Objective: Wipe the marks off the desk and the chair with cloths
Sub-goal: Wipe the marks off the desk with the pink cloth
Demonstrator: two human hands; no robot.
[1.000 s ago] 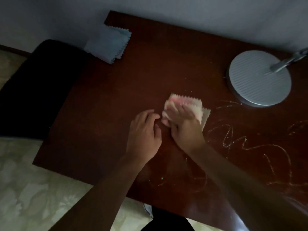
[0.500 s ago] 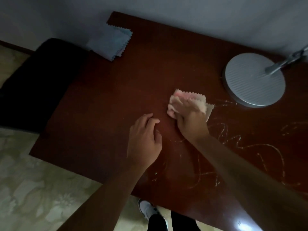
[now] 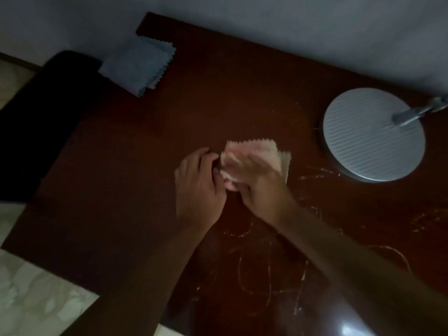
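while left hand (image 3: pixel 198 187) rests flat, fingers relaxed, right hand (image 3: pixel 257 183) presses pink cloth (image 3: pixel 257 152).

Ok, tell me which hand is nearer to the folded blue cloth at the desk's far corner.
Left. The left hand rests mid-desk, on the side toward the blue cloth but well short of it. The right hand presses the pink cloth farther off, toward the lamp base.

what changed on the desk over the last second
The right hand, pressing the pink cloth, slid right, then back left beside the left hand, which barely moved. The blue cloth, lamp base and chalk marks stayed put.
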